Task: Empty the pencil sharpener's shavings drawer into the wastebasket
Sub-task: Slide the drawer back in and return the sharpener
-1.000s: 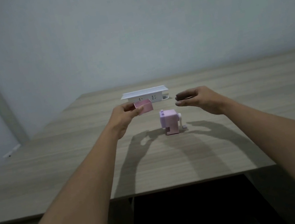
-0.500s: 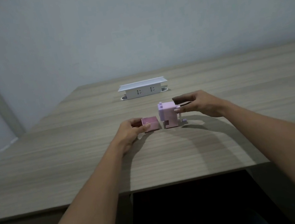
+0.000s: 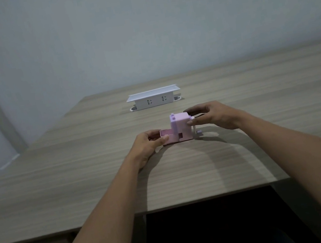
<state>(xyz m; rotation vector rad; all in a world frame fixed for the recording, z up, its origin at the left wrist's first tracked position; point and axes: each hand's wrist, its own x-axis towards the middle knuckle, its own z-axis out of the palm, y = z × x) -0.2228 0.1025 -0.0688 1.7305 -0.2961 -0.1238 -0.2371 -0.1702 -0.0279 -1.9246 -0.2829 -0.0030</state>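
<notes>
- Here, the pencil sharpener is standing upright on the wooden desk, and it is serving as the landmark for everything else.
- The shavings drawer is sticking out of the sharpener's left side, low down, its long axis lying level and pointing leftward, with its inner end sitting in the slot.
- The left hand is sitting just left of the sharpener, pinching the drawer's outer end between thumb and fingers in a narrow grip.
- The right hand is sitting just right of the sharpener, fingers curled narrowly against its right face near the crank, seemingly bracing the body.
- The drawer's travel is running straight along the line between the two hands, so any push or pull by the left hand is probably being countered by the right.
- Whether the drawer is holding shavings cannot be told; its visible inside is looking plain pink.
- A white socket box is standing well behind the sharpener.
- No wastebasket is showing anywhere around the sharpener.
</notes>
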